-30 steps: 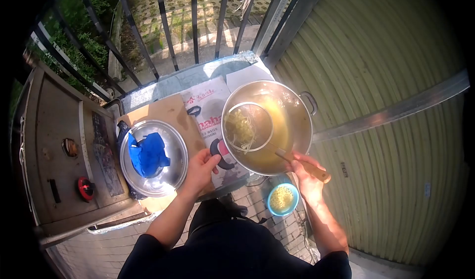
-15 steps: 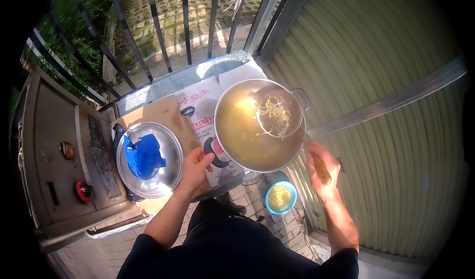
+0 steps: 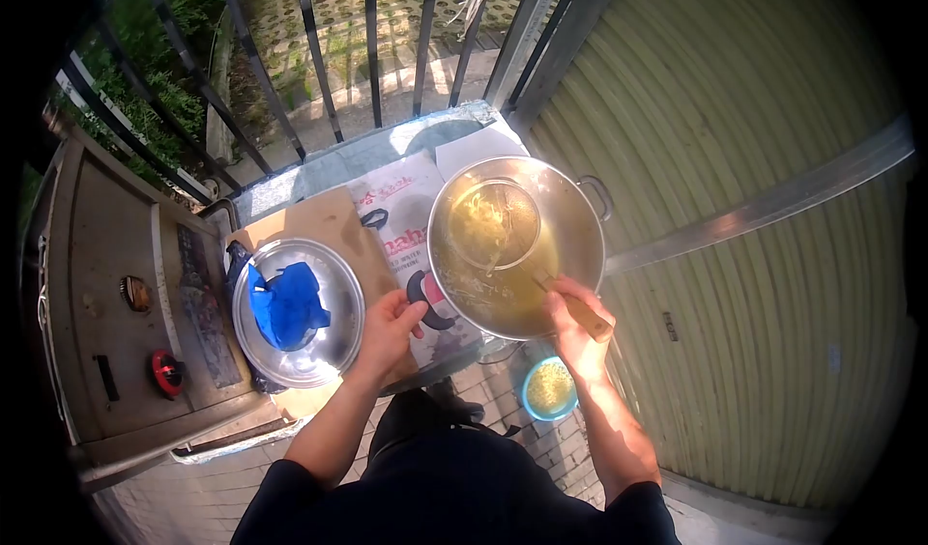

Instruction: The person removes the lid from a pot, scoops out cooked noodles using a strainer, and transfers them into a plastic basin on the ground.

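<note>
A large metal pot (image 3: 580, 255) of cloudy yellowish liquid stands near the table's right edge. My right hand (image 3: 580, 328) is closed round the wooden handle (image 3: 586, 319) of a mesh strainer (image 3: 522, 218). The strainer's round basket sits low in the pot's left half, with pale bean sprouts (image 3: 491, 224) in it; liquid partly covers them. At the pot's near left side, my left hand (image 3: 390, 330) has its fingers curled at the dark loop handle (image 3: 418, 289). Left of that hand, a shiny steel basin (image 3: 329, 352) holds a crumpled blue cloth or plastic piece (image 3: 287, 305).
Cardboard (image 3: 333, 218) and a printed sack (image 3: 401, 183) cover the table. On the paving below stands a blue bowl (image 3: 528, 402) of sprouts. A metal cabinet (image 3: 106, 255) stands left, black railings (image 3: 374, 52) behind, and a ribbed shutter (image 3: 735, 187) right.
My right hand has moved left, taking the strainer from the pot's right side to its left and lowering the sprouts into the liquid. My left hand stays at the pot handle.
</note>
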Tool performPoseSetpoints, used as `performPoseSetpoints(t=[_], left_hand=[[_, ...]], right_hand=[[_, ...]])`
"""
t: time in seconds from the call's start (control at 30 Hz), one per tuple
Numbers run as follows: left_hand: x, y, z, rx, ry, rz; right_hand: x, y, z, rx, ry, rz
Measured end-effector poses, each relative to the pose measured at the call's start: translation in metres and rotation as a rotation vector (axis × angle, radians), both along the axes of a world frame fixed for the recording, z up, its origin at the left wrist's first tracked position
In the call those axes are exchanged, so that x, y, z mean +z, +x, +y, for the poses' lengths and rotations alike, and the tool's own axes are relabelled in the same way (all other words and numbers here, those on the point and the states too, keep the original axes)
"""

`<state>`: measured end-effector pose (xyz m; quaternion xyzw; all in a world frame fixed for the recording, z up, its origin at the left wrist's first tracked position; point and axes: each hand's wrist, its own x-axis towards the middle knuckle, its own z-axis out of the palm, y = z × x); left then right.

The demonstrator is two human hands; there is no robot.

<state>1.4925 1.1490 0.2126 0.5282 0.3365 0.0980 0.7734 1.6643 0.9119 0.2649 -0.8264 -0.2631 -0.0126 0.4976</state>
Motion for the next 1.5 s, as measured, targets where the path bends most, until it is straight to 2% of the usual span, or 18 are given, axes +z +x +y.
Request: performPoseSetpoints(t=[0.03,0.07,0.13,0.3,0.37,0.43,0.53,0.63,0.7,0.77,0.9,0.97,1.0,1.07,1.2,1.27,1.43,1.5], left_hand=[[-0.001,0.000,0.000,-0.011,0.002,-0.002],[-0.001,0.000,0.000,-0.022,0.003,-0.005],[-0.002,0.000,0.001,-0.024,0.003,-0.001],[-0.007,0.000,0.000,-0.014,0.000,-0.016],[-0.008,0.000,0.001,-0.019,0.023,-0.015],[-0.007,0.000,0.001,-0.025,0.019,-0.003],[-0.008,-0.001,0.002,-0.028,0.020,0.006],[-0.010,-0.001,0.002,-0.031,0.015,-0.007],[-0.011,-0.001,0.002,-0.026,0.007,-0.011],[-0.011,-0.001,0.001,-0.016,0.022,-0.037],[-0.017,-0.001,0.001,-0.015,0.011,-0.049],[-0.017,-0.001,0.001,-0.019,0.008,-0.036],[-0.016,-0.001,0.001,-0.020,0.008,-0.036],[-0.010,-0.001,0.001,-0.018,-0.012,-0.029],[-0.007,-0.001,0.002,-0.018,-0.014,-0.005],[-0.008,-0.001,0.001,-0.021,-0.004,-0.011],[-0.012,-0.002,0.001,-0.029,0.025,0.009],[-0.008,-0.001,0.000,-0.033,0.027,0.022]], right_hand=[[0.000,-0.001,-0.002,-0.054,0.072,0.228],[0.002,0.000,-0.004,-0.054,0.073,0.227],[0.012,0.003,-0.011,-0.153,0.218,0.525],[0.042,0.011,-0.039,-0.174,0.349,0.560],[0.061,0.019,-0.049,-0.152,0.132,0.402],[0.064,0.030,-0.062,-0.132,0.074,0.343],[0.069,0.041,-0.066,0.113,-0.237,-0.270],[0.061,0.042,-0.066,0.214,-0.425,-0.437],[0.060,0.036,-0.060,0.249,-0.433,-0.429],[0.056,0.026,-0.059,0.228,-0.359,-0.290],[0.045,0.011,-0.056,0.269,-0.258,-0.294],[0.030,0.006,-0.055,0.176,-0.086,-0.085],[0.028,0.004,-0.058,0.176,-0.086,-0.085],[0.029,0.001,-0.059,0.034,-0.025,0.415],[0.033,0.011,-0.061,0.061,0.166,0.591],[0.043,0.016,-0.061,-0.028,0.240,0.695],[0.069,0.045,-0.067,0.019,0.254,0.569],[0.084,0.057,-0.066,0.073,0.011,0.240]])
